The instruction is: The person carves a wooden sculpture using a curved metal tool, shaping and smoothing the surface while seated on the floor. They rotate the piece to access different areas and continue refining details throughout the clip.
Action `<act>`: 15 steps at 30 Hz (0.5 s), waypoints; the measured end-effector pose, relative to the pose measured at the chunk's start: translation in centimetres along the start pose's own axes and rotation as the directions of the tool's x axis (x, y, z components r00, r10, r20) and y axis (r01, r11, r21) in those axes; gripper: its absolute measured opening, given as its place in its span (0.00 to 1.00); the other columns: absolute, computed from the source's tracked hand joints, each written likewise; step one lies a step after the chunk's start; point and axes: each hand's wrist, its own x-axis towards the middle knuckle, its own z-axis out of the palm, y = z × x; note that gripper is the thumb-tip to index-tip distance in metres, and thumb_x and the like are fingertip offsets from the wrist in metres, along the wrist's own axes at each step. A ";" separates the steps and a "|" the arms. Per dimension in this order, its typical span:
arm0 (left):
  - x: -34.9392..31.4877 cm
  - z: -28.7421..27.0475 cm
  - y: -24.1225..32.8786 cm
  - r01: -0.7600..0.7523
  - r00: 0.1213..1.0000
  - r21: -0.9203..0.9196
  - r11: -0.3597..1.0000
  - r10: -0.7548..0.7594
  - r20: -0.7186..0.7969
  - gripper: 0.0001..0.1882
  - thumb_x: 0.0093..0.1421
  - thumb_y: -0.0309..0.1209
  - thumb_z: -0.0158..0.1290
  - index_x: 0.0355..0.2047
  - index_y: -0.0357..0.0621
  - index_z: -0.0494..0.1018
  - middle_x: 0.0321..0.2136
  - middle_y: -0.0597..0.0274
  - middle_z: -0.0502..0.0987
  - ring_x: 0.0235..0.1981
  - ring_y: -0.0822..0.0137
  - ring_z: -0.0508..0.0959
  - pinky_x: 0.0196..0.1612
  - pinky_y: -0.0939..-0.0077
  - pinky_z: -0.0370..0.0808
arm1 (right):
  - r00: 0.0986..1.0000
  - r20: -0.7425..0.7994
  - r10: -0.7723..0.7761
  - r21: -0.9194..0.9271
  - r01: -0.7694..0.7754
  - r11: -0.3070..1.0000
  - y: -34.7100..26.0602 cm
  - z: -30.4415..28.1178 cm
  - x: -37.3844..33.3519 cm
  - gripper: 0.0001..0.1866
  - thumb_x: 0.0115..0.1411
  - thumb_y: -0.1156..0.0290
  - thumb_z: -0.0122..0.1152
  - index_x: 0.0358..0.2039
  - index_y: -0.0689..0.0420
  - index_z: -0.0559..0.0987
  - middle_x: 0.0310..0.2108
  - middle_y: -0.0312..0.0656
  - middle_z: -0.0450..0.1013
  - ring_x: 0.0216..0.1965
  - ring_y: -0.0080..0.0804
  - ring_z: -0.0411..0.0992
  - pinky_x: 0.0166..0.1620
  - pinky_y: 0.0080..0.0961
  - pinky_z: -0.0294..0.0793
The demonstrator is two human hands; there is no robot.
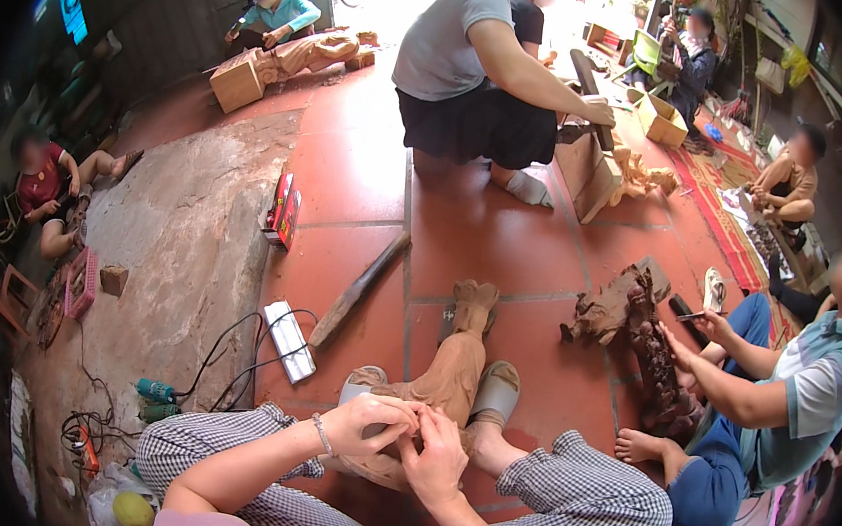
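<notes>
Brown wood carving (454, 364), one, between two grey slippers (498, 390), long axis and flared end pointing away, slightly right; left hand (367, 425), right hand (436, 457), fingertips meeting above it, any grip indiscernible; one wooden club (358, 293); one white power strip (289, 342).

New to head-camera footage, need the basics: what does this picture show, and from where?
No machine here, just a person's bare hands. The one picture comes from the left of two fisheye cameras worn on the head, looking down; straight edges bend near the rim. The left hand and right hand meet at the fingertips over a carved wooden piece; whether they pinch something small, I can't tell. On the red tile floor lie a tapered wooden stick and a long white box. Another person sits at right.
</notes>
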 end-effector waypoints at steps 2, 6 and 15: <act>-0.6 -0.1 -0.2 0.009 1.000 -0.017 1.000 -0.009 -0.004 0.07 0.60 0.16 0.55 0.37 0.34 0.80 0.39 0.51 0.84 0.52 0.53 0.82 0.57 0.63 0.79 | 0.995 0.043 -0.091 -0.127 0.095 0.987 0.0 -0.1 -0.2 0.24 0.57 0.60 0.68 0.53 0.56 0.81 0.50 0.42 0.78 0.57 0.47 0.73 0.60 0.62 0.68; -0.7 -1.2 0.2 0.055 0.998 -0.016 0.998 -0.055 0.024 0.07 0.60 0.15 0.53 0.35 0.33 0.81 0.37 0.53 0.84 0.52 0.53 0.82 0.58 0.62 0.79 | 0.988 0.048 -0.145 -0.161 0.151 0.975 -0.3 -0.3 -0.3 0.23 0.58 0.61 0.69 0.52 0.57 0.82 0.48 0.42 0.78 0.53 0.44 0.74 0.60 0.56 0.70; -0.4 -2.2 0.1 0.078 0.996 -0.062 0.995 -0.075 0.048 0.09 0.59 0.14 0.52 0.36 0.32 0.81 0.38 0.50 0.84 0.52 0.53 0.82 0.58 0.63 0.78 | 0.978 0.070 -0.198 -0.250 0.209 0.945 -1.0 -0.6 0.0 0.25 0.56 0.63 0.67 0.53 0.60 0.80 0.46 0.43 0.78 0.50 0.44 0.72 0.60 0.53 0.67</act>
